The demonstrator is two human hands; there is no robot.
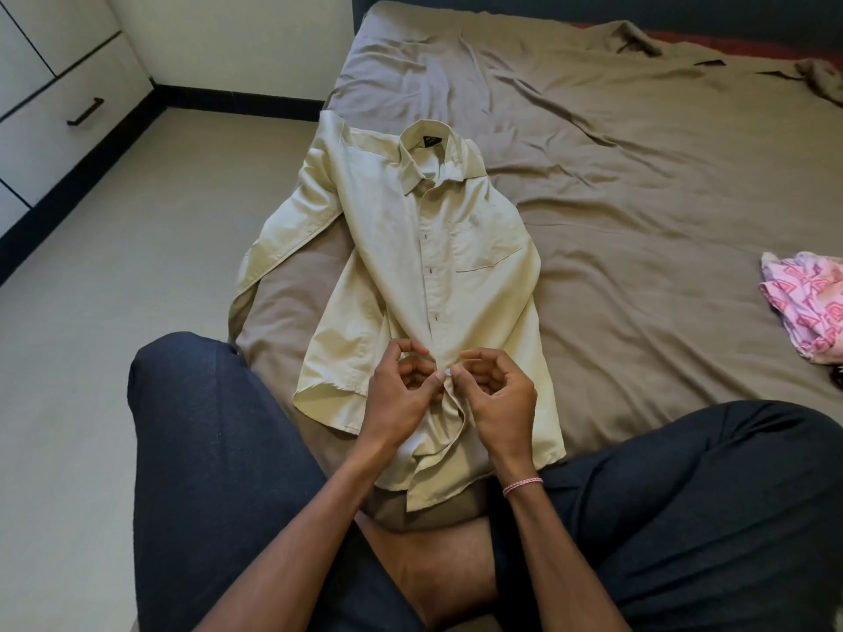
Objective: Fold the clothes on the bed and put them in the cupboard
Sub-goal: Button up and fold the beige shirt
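A pale cream button-up shirt (401,248) lies face up on the bed (638,175), collar toward the far end, one sleeve hanging over the bed's left edge. My left hand (401,394) and my right hand (497,394) meet at the shirt's front placket near the hem. Both pinch the fabric with curled fingers around a small white button. A pink patterned garment (807,307) lies crumpled at the bed's right edge. The cupboard (50,84) with a dark drawer handle stands at the far left.
I sit at the bed's corner, my legs in dark trousers spread on both sides of the shirt. The brown bedsheet is wrinkled. Beige floor lies between the bed and the cupboard. More bunched brown cloth (816,75) sits at the far right.
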